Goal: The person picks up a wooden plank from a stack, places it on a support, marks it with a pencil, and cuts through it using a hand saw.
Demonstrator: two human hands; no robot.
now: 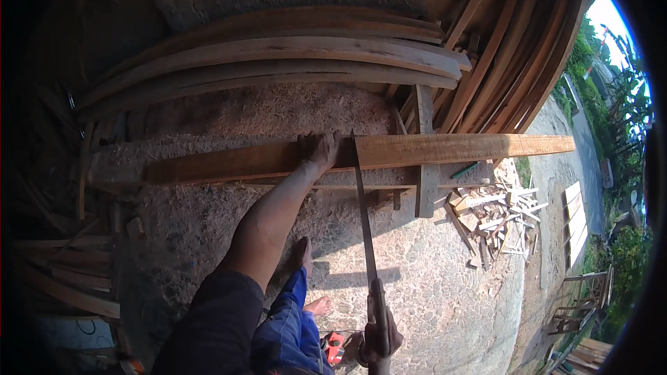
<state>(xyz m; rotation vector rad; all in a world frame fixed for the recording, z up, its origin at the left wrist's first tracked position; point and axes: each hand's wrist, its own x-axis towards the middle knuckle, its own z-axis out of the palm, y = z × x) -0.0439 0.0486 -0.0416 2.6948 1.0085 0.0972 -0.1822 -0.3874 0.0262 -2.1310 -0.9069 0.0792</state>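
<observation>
A long wooden plank (445,150) lies crosswise on a wooden trestle (427,198). My left hand (322,149) is closed over it near its middle, fingers wrapped on the board. A hand saw (365,229) rests with the far end of its blade across the plank, just right of that hand. My right hand (382,337) grips the saw's handle at the lower edge of the view. My bare feet (319,305) stand on the shaving-strewn ground below.
Long boards (278,52) are stacked beyond the plank, with others (507,55) leaning at the upper right. Offcuts (497,226) form a pile on the right. A red tool (335,347) lies near my feet. Lumber (69,288) lies at the left; a road (590,153) runs outside.
</observation>
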